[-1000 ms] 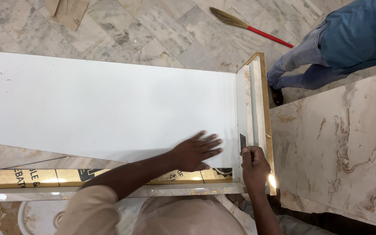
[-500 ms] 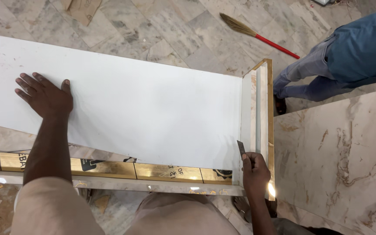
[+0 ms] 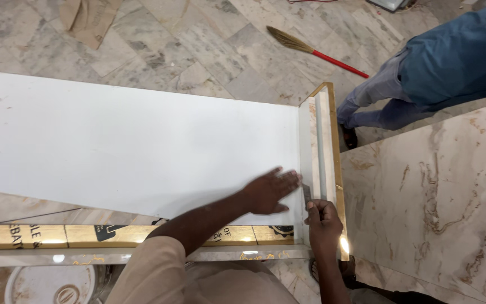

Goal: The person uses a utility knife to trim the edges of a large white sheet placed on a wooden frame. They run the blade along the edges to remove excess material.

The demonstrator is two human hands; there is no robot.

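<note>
Two hands work the right end of the white sheet (image 3: pixel 130 146), which lies across the bench from nine o'clock to three o'clock. Your left hand (image 3: pixel 270 191) lies flat, fingers spread, gripping nothing; keep it pressing the sheet down close to the seam. Your right hand (image 3: pixel 323 220), at five o'clock, is closed around a small dark blade (image 3: pixel 306 193); hold it steady along the gold-edged frame (image 3: pixel 333 141). The blade's tip and the sheet's left end are hard to make out.
</note>
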